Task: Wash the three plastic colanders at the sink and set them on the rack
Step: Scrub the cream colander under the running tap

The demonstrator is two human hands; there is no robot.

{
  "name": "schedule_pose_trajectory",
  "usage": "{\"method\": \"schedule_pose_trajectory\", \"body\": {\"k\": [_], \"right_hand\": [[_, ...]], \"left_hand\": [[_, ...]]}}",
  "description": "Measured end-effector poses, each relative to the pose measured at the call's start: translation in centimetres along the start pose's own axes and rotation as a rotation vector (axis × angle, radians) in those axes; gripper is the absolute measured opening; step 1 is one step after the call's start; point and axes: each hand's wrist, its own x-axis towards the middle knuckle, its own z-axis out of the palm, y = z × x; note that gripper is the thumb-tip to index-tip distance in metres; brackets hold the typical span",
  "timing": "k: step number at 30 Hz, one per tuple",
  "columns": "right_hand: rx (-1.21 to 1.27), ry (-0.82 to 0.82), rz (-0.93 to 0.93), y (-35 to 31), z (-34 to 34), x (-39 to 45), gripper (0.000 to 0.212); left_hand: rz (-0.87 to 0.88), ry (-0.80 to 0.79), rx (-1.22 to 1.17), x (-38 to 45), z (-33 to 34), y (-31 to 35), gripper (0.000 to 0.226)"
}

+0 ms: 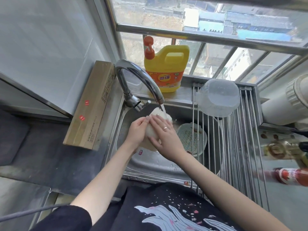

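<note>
three plastic colanders show here. one white colander [154, 129] is held over the left part of the steel sink [150, 165], under the thin stream from the curved chrome faucet [138, 75]. the left hand [137, 130] curls round its left edge, thumb on top, gripping it. the right hand [164, 135] lies flat on its rounded outer wall, fingers spread and straight, pressing it, a ring on one finger. a second colander [191, 139], pale with a fine perforated floor and wavy rim, sits down in the basin just right of the hands, partly under the rods of the roll-up rack [241, 147]. the third, a translucent bowl-shaped colander [218, 97], lies tilted on the far end of that rack, near the window ledge.

the sink's left rim runs close beside a long cardboard box [90, 105] leaning at the wall; its smooth near rim meets the person's dark printed shirt. the rack's thin steel rods cover the right half of the basin, leaving the open basin only on the left, where the hands work. a yellow detergent jug [166, 69] with an orange pump stands on the back ledge behind the spout. blurred bottles [290, 175] lie right of the rack.
</note>
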Motion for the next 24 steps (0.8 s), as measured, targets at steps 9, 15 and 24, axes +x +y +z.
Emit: {"method": "schedule_pose_trajectory", "body": {"k": [9,15,24], "right_hand": [[0.286,0.09,0.356,1.0,-1.8,1.4,0.049],[0.182,0.07,0.327,0.8,-2.5,1.1,0.058],[-0.234,-0.099,0.318,1.6,-2.4,-0.5,0.051]], "left_hand": [[-0.058,-0.065,-0.039,-0.5,-1.8,-0.5,0.024],[-0.108,-0.062,-0.138,-0.5,-1.7,-0.3,0.023],[-0.061,0.027,-0.01,0.3,-2.1,-0.2,0.022]]}}
